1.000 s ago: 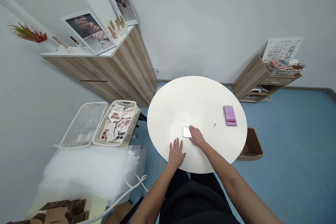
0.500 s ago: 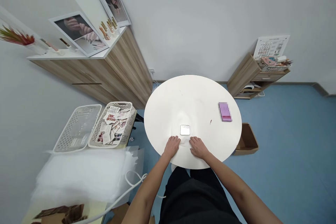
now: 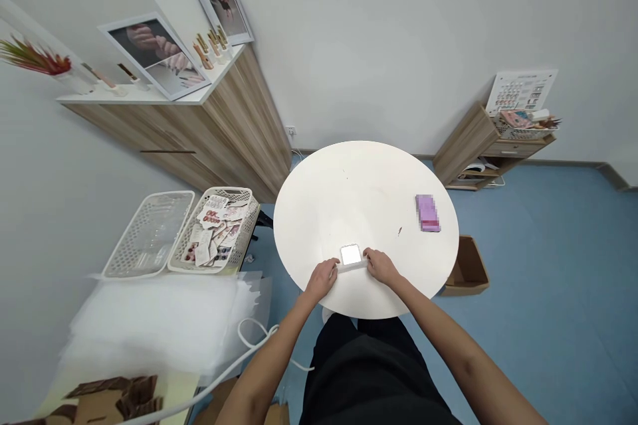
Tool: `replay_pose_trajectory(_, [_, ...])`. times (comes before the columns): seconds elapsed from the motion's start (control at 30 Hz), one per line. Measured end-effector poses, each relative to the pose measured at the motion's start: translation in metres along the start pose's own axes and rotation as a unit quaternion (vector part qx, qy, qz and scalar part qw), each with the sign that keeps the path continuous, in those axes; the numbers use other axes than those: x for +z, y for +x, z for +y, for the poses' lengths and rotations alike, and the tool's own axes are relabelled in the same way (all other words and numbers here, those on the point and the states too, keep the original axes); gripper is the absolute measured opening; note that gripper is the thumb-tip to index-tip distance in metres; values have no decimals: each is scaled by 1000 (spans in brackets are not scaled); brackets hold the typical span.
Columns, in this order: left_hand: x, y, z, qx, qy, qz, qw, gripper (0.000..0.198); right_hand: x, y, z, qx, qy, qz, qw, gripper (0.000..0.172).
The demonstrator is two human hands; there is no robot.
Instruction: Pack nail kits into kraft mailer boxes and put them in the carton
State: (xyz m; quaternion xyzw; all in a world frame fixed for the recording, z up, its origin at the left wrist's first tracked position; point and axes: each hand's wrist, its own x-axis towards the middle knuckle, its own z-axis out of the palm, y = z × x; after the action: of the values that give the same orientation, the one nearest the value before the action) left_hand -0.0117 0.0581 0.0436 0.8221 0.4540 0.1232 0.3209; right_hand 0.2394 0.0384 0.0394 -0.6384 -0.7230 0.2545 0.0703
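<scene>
Fingers of left hand and right hand pinched a translucent sheet; just beyond, a small white rounded-square item lay on the round desk, above blue floor, near a wood-grain cabinet.

A bright squarish object (pale-rimmed) lies beside a translucent strip.

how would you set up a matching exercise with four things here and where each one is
1. square white object
2. purple item
3. brown box
4. basket of cards

A. on the blue floor
B. left of the round table
C. between the left hand and right hand
D. on the round table's right part

Pairs: 1-C, 2-D, 3-A, 4-B
</scene>
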Motion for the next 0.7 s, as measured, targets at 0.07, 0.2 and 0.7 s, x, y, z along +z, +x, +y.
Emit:
replay_pose_trajectory(0.07, [-4, 13, -4, -35, -32, 27, 998, 25, -5, 14, 3, 21, 32, 3, 999, 33])
replay_pose_trajectory(0.2, [-3, 35, -13, -111, -8, 48, 993, 23, -9, 39, 8, 72, 78, -12, 994, 27])
replay_pose_trajectory(0.7, [67, 18, 8, 53, 255, 62, 963, 66, -12, 53, 7, 47, -2, 25, 999, 22])
